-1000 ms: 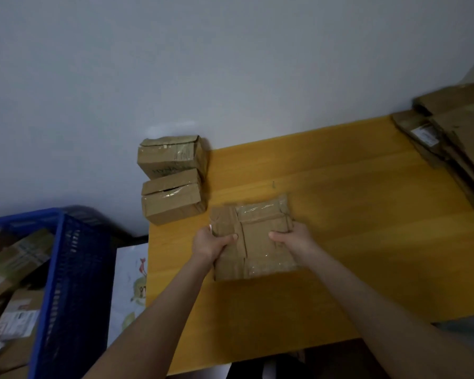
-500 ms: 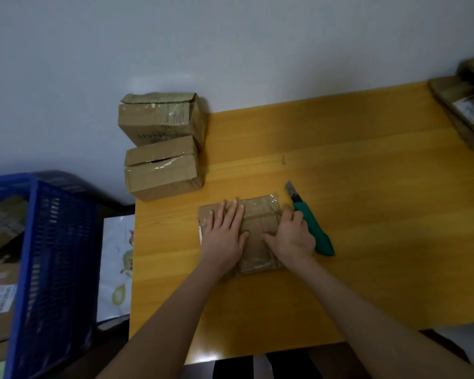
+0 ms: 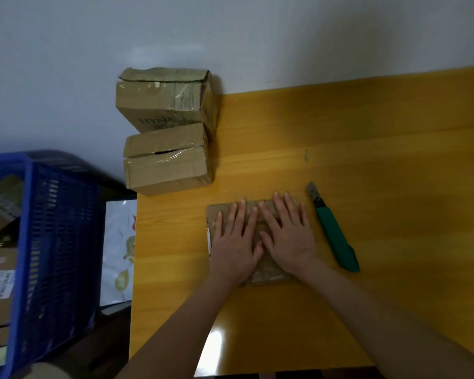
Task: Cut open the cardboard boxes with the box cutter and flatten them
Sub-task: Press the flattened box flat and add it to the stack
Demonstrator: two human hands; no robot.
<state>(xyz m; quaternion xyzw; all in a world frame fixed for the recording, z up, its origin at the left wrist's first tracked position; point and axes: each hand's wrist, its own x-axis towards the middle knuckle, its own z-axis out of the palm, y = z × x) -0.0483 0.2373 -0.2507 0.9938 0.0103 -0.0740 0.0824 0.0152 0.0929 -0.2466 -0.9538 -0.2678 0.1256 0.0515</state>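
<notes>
A flattened, taped cardboard box (image 3: 266, 272) lies on the yellow wooden table (image 3: 367, 138). My left hand (image 3: 236, 242) and my right hand (image 3: 289, 236) rest palm-down on it, side by side, fingers spread, covering most of it. The green box cutter (image 3: 335, 236) lies on the table just right of my right hand, blade end pointing away from me; neither hand touches it. Two closed taped cardboard boxes stand at the table's far left corner against the wall, a far one (image 3: 166, 98) and a near one (image 3: 167, 160).
A blue plastic crate (image 3: 55, 242) holding several cardboard parcels stands left of the table. A white printed bag (image 3: 119, 253) lies between crate and table. The grey wall runs behind the table.
The hands went from gripping the box's edges to pressing flat on it with open palms. The view swung left and down, so the flattened stack at right left the frame and the cutter appeared.
</notes>
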